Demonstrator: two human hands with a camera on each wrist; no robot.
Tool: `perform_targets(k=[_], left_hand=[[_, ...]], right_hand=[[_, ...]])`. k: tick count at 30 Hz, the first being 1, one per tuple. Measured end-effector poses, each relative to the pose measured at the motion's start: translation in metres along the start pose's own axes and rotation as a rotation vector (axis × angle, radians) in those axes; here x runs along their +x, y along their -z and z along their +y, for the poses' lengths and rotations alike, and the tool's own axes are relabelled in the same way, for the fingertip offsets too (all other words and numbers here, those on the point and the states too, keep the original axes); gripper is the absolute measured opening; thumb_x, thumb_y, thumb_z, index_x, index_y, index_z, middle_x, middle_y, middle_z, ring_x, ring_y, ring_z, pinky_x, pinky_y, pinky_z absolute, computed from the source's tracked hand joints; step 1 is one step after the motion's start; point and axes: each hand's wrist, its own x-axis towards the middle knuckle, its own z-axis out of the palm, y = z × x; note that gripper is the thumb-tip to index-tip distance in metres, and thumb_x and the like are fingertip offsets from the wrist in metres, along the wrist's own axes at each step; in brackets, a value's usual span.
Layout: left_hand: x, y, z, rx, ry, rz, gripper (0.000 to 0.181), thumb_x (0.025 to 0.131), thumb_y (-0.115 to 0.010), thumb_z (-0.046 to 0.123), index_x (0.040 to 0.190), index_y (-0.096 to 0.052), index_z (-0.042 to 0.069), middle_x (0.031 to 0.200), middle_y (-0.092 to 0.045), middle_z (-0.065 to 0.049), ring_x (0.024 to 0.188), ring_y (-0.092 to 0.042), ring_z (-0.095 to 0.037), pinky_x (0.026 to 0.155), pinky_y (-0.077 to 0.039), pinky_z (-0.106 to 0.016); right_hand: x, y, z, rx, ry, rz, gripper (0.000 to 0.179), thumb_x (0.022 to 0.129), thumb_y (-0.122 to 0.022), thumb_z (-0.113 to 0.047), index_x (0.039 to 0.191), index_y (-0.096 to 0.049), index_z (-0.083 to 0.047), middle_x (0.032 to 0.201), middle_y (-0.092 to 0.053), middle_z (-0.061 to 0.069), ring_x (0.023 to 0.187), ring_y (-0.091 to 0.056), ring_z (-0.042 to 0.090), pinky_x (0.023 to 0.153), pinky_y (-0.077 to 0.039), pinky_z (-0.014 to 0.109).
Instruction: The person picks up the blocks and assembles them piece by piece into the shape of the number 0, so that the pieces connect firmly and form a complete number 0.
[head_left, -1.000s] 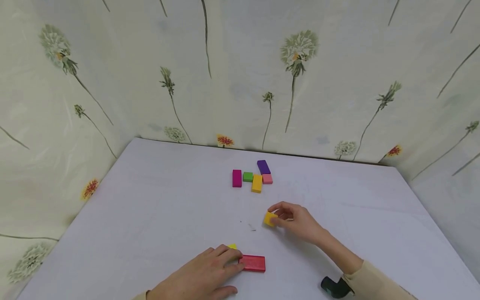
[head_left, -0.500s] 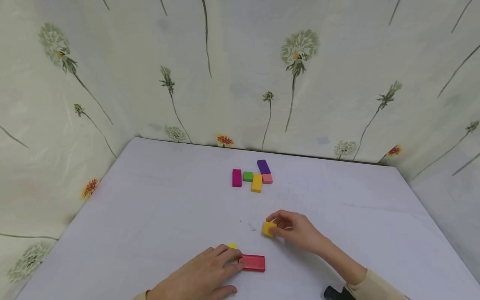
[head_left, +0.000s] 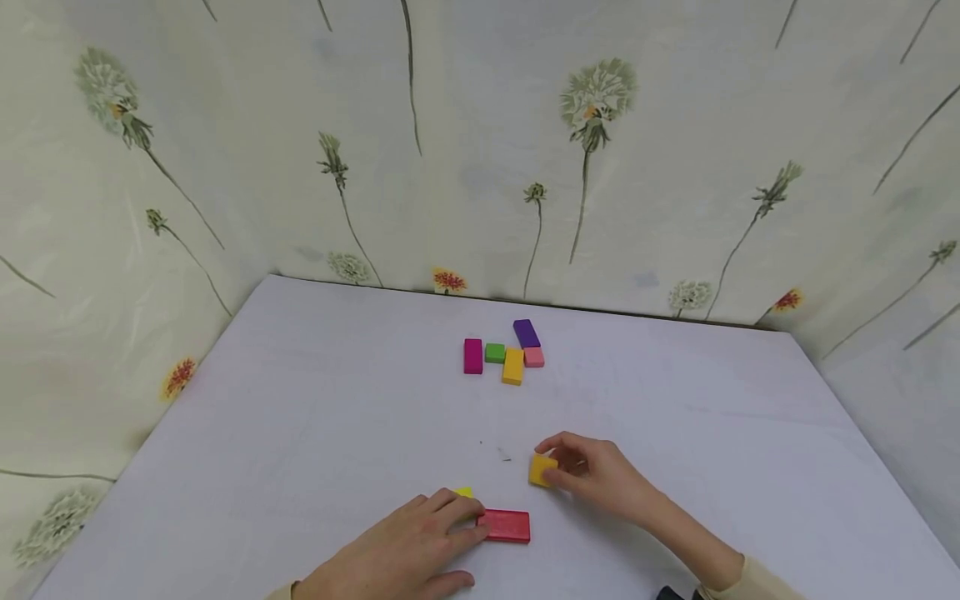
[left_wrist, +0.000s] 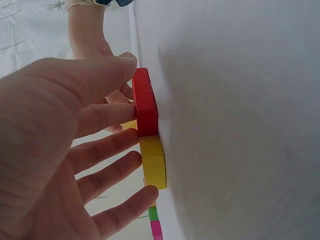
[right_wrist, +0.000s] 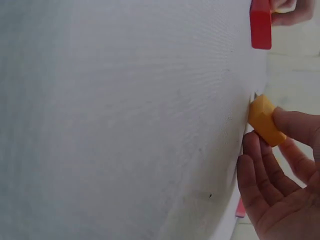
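My right hand (head_left: 607, 479) pinches an orange-yellow block (head_left: 540, 470) between thumb and fingers, to the right of and beyond a red block. In the right wrist view the thumb presses on this block (right_wrist: 265, 120), which is tilted close to the table. My left hand (head_left: 412, 542) rests with its fingertips at the red rectangular block (head_left: 508, 526) and a bright yellow block (head_left: 465, 492), which it partly hides from above. The left wrist view shows those fingers nearly straight, with the red block (left_wrist: 145, 102) end to end with the yellow block (left_wrist: 154, 165).
Further back on the white table (head_left: 337, 400) lie a magenta block (head_left: 473, 356), a green block (head_left: 495, 352), an orange-yellow block (head_left: 513, 367), a pink block (head_left: 533, 357) and a purple block (head_left: 527, 333). A flowered curtain (head_left: 487, 167) stands behind the table.
My right hand has come nearer the front edge with the pinched orange-yellow block, toward the red block. My left hand and the other blocks have stayed in place.
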Motion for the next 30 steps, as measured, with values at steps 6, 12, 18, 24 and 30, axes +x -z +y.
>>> perform_targets(k=[6,12,18,24,30], left_hand=[[0.0001,-0.0013,0.0005,0.013,-0.008,0.025,0.047,0.094,-0.059,0.050,0.133,-0.059,0.023,0.130,-0.051,0.008,0.114,-0.045,-0.010,0.087,-0.047,-0.028],[0.0000,-0.0002,0.0013,0.003,0.010,0.001,0.047,0.095,-0.058,0.051,0.134,-0.059,0.024,0.131,-0.051,0.008,0.114,-0.045,-0.010,0.087,-0.047,-0.028],[0.0008,0.0000,0.0025,-0.011,0.025,-0.007,0.047,0.095,-0.058,0.050,0.133,-0.059,0.024,0.131,-0.051,0.008,0.115,-0.045,-0.010,0.089,-0.047,-0.029],[0.0009,-0.0009,0.0032,-0.013,0.028,-0.007,0.046,0.095,-0.059,0.050,0.132,-0.060,0.024,0.130,-0.051,0.008,0.115,-0.045,-0.010,0.088,-0.047,-0.029],[0.0013,-0.0003,0.0035,-0.022,0.051,-0.023,0.047,0.094,-0.059,0.050,0.134,-0.059,0.026,0.132,-0.050,0.008,0.116,-0.045,-0.010,0.090,-0.047,-0.030]], right_hand=[[-0.0029,-0.0008,0.0002,-0.021,0.013,0.014,0.023,0.090,-0.073,-0.023,0.111,-0.067,-0.015,0.102,-0.067,-0.005,0.083,-0.061,0.009,0.075,-0.053,0.024],[-0.0038,-0.0004,-0.0016,-0.046,0.011,0.045,0.019,0.088,-0.075,-0.020,0.106,-0.070,-0.016,0.100,-0.068,-0.006,0.083,-0.062,0.009,0.072,-0.054,0.025],[-0.0037,0.0008,-0.0019,-0.067,-0.024,0.072,0.018,0.088,-0.075,-0.021,0.103,-0.071,-0.013,0.095,-0.067,-0.008,0.081,-0.062,0.009,0.070,-0.053,0.024],[-0.0056,-0.0007,-0.0013,-0.084,-0.035,0.067,0.020,0.088,-0.075,-0.022,0.105,-0.073,-0.012,0.091,-0.065,-0.009,0.076,-0.060,0.007,0.067,-0.052,0.023],[-0.0075,-0.0018,-0.0039,-0.065,-0.061,0.029,0.024,0.087,-0.076,-0.028,0.106,-0.072,-0.014,0.089,-0.064,-0.009,0.076,-0.058,0.010,0.067,-0.051,0.023]])
